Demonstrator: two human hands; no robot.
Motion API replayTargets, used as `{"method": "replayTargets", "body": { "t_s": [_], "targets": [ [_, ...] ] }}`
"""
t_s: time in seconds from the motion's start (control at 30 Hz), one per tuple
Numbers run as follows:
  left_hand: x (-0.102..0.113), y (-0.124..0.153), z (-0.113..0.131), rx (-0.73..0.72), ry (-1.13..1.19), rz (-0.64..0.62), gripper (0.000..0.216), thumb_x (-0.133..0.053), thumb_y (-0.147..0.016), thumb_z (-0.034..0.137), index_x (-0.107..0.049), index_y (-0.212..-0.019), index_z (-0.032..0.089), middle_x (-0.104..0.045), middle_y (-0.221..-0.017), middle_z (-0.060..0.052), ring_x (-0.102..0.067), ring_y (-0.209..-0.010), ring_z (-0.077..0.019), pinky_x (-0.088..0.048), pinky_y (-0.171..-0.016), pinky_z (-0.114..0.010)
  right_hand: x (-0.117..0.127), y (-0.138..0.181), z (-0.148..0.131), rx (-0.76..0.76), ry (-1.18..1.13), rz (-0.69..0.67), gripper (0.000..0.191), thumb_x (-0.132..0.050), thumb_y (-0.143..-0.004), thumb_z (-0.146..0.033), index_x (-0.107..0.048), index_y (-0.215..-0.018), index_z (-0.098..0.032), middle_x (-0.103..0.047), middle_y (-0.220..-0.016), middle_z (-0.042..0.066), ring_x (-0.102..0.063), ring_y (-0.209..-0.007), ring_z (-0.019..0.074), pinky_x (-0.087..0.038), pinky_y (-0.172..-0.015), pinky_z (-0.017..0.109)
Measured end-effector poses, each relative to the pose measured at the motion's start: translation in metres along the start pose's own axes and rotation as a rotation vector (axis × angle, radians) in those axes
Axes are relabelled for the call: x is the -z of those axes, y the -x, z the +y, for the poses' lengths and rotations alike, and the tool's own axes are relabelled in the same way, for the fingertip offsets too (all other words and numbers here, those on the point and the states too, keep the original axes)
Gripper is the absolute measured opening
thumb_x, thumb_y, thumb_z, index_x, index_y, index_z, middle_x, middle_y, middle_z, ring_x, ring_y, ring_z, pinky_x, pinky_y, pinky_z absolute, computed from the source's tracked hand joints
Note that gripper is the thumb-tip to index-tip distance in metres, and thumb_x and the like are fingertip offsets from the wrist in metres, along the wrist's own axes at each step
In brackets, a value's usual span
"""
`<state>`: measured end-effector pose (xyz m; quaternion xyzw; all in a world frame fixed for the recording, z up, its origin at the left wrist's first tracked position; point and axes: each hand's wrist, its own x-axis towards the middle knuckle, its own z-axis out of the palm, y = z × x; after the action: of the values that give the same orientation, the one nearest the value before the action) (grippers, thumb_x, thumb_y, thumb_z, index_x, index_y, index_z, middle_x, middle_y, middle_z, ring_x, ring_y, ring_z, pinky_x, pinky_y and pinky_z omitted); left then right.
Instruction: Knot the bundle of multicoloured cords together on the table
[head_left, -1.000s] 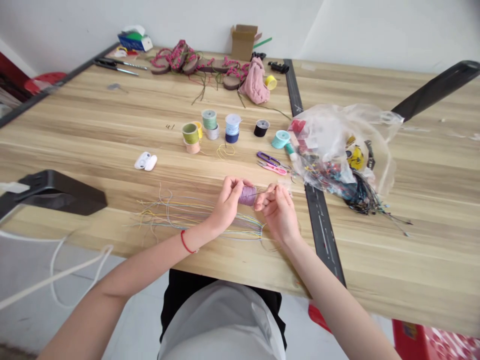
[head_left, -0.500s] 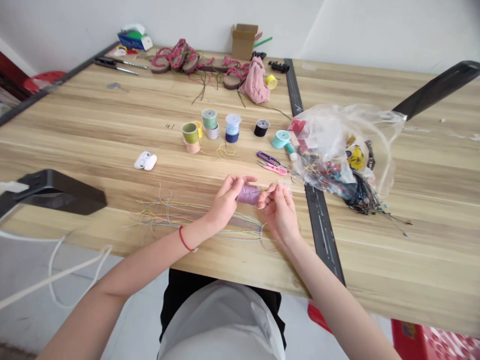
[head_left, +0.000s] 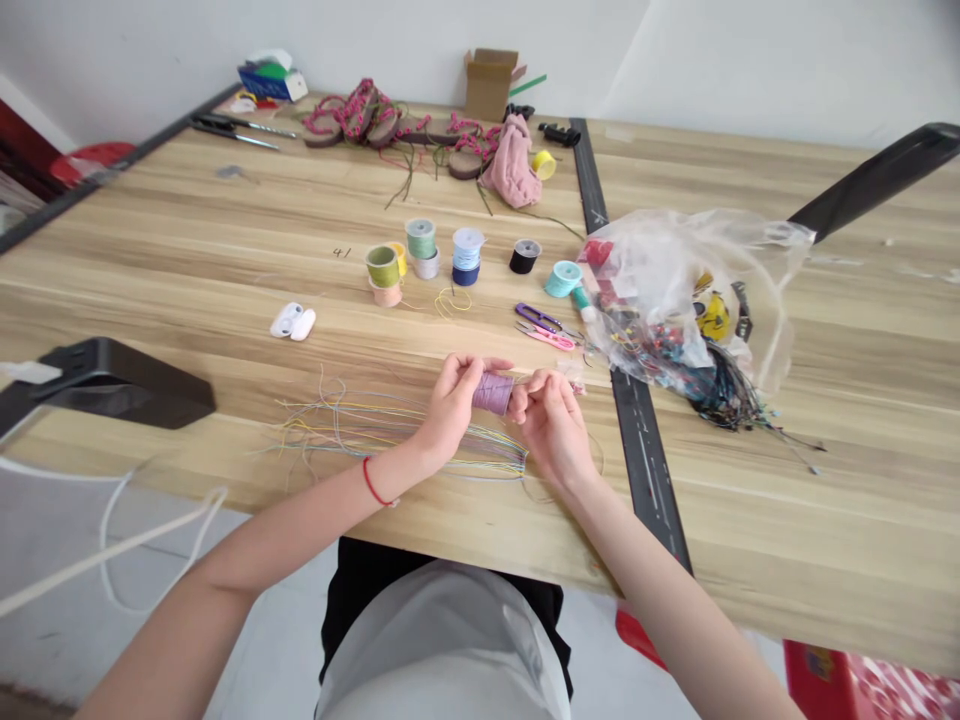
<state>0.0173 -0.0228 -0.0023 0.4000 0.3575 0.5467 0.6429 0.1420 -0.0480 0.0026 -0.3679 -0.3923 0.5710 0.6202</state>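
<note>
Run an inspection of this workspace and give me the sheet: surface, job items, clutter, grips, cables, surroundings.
Surface: light wood-grain table, a black metal strip running across it.
Job items: lilac thread roll; fine multicoloured threads spread on the table beside it.
Clutter: thread spools, purple snips, pink snips, plastic bag of cords, pink-strapped sandals, cardboard box.
Grips: left hand wraps the roll; right hand pinches at its end.
Cables: white cord below the table edge, left.
Surroundings: white wall; red crate low right.
</note>
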Motion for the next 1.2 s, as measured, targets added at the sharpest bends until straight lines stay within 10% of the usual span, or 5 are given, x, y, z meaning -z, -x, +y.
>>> {"method": "replayTargets", "body": {
  "t_s": [1.2],
  "targets": [
    [0.0009, 0.0042, -0.0100, -0.256, -0.316, 0.122, 0.033, -0.053, -0.096, 0.054, -0.050, -0.094, 0.022, -0.062, -0.090, -0.002, -0.062, -0.085, -0.0144, -0.049, -0.083, -0.031, 0.0021, 0.0012, -0.0020, 0.058, 0.081, -0.004, 0.036, -0.059, -0.089, -0.054, -0.046, -0.072, -0.024, -0.040, -0.059, -0.004, -0.037, -0.052, 0.0127, -0.035, -0.055, 0.029]
  ]
}}
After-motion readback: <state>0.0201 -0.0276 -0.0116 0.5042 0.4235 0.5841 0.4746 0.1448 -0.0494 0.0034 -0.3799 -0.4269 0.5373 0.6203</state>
